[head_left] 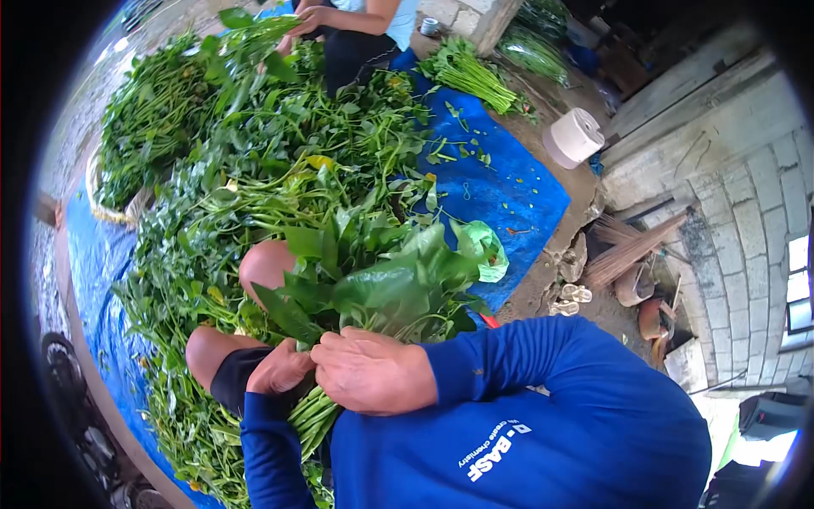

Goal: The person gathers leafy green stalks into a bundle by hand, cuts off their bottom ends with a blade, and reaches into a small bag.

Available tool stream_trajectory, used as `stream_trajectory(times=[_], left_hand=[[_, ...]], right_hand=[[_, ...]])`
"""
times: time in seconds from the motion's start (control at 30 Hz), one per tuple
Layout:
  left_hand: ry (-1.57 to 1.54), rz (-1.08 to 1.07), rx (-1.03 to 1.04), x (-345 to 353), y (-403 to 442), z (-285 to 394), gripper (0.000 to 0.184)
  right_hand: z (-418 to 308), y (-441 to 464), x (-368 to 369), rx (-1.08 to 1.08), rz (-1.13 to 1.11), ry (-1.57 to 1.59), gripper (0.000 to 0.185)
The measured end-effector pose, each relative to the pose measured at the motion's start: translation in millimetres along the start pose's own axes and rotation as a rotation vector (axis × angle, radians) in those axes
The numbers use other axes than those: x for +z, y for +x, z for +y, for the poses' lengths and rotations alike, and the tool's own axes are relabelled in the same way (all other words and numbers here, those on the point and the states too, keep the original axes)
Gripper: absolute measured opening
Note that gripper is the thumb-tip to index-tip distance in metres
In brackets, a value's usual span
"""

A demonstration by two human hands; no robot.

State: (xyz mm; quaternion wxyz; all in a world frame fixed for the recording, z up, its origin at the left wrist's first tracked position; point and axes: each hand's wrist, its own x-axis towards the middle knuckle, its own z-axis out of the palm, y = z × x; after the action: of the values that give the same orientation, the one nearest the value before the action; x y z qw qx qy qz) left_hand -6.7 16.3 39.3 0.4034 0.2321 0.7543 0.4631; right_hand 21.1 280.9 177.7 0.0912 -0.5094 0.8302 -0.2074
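Note:
A bunch of leafy green stems (381, 293) is held over my lap, its broad leaves pointing up and its pale stalks hanging below my hands. My left hand (284, 366) is closed around the stalks at the left of the bunch. My right hand (369, 371) is closed on the same bunch, touching the left one, with its back to the camera. Loose greens (220, 212) lie heaped around my bare knees on a blue tarp (509, 199). A green plastic bag (483, 252) rests just right of the bunch.
Across the heap a person (365, 21) in a light top holds greens. A tied bundle (471, 72) lies at the tarp's upper edge. To the right are a white container (574, 137), a stick broom (632, 246), slippers (570, 299) and a block wall (738, 229).

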Motion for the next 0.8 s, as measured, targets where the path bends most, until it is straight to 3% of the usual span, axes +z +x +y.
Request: stream_trajectory(times=[0.13,0.17,0.2,0.3,0.37,0.47,0.57,0.67,0.73,0.8], left_hand=[[-0.298,0.012,-0.121,-1,10,33,0.036],[-0.173,0.015,-0.127,-2,4,38,0.038],[-0.388,0.066,-0.236,0,4,58,0.04],[-0.635,-0.004,-0.173,6,-2,33,0.041],[-0.644,-0.043,-0.135,3,-5,30,0.041],[-0.681,0.133,-0.168,7,-15,37,0.04],[-0.417,0.267,-0.14,-6,-35,32,0.028],[-0.478,0.418,-0.128,-21,-58,58,0.021],[-0.241,0.523,-0.329,-38,-78,73,0.018],[0.34,0.623,-0.195,-46,-86,72,0.025]], right_hand=[[21,1,1,-0.091,-0.011,0.195,0.016],[29,0,7,-0.101,-0.024,0.227,0.016],[34,1,10,-0.11,-0.036,0.258,0.016],[31,9,6,-0.062,-0.121,0.206,0.017],[26,7,11,-0.06,-0.005,0.196,0.014],[26,11,20,-0.096,0.09,0.141,0.012],[26,20,17,-0.138,0.128,0.044,0.013],[20,35,-2,-0.21,0.211,-0.075,0.015],[16,49,-7,-0.236,0.348,-0.117,0.016],[17,64,3,-0.244,0.375,-0.273,0.016]])
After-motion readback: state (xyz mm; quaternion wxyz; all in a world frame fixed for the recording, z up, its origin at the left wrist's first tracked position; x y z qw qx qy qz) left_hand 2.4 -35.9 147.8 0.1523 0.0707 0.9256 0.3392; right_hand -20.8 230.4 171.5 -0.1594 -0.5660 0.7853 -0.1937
